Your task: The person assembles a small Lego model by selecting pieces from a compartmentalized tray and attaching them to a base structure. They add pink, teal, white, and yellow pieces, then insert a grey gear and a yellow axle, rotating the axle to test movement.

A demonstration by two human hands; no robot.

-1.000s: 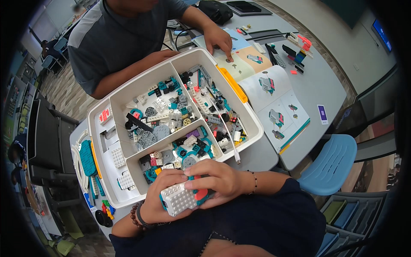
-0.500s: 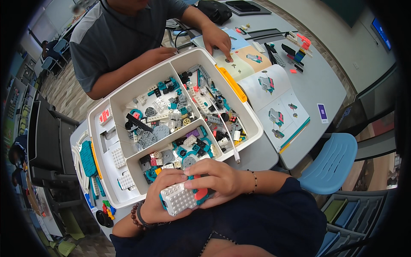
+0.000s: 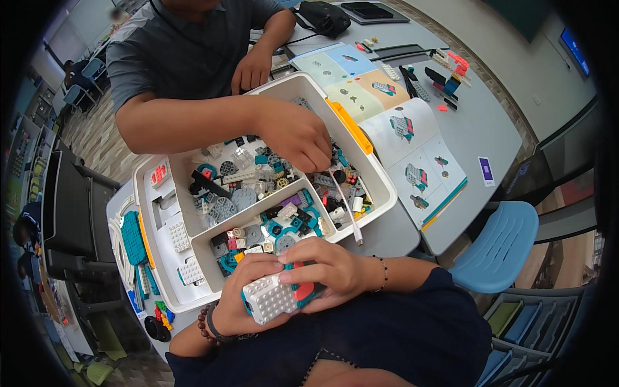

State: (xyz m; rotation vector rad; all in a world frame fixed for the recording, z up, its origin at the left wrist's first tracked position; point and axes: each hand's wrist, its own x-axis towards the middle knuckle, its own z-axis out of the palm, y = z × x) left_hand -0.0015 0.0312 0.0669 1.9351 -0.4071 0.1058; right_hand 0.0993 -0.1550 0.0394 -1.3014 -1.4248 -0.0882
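Both my hands are wrapped round a toy-brick model [image 3: 273, 299], close to my body at the near edge of the parts box. Its white studded block faces up, with teal and coral-red pieces at its right side. My left hand [image 3: 240, 298] grips the left and far side, while my right hand [image 3: 330, 271] holds the right side with its fingers over the top. The model's underside is hidden. Just beyond stands the white divided box [image 3: 380, 209], filled with grey, teal, black and white building pieces. A co-worker's hand [image 3: 298, 138] reaches into its right compartment.
An open instruction booklet [image 3: 412, 148] lies right of the box. A white cable [image 3: 348, 213] hangs over the box's near right rim. Farther right stand a small brick assembly [image 3: 451, 74] and a blue chair [image 3: 496, 248]. Teal pieces [image 3: 133, 238] lie at the left.
The co-worker's hand has left the booklet and now reaches into the box, and their other hand has drawn back to the box's far edge. My hands and the model stay almost still.
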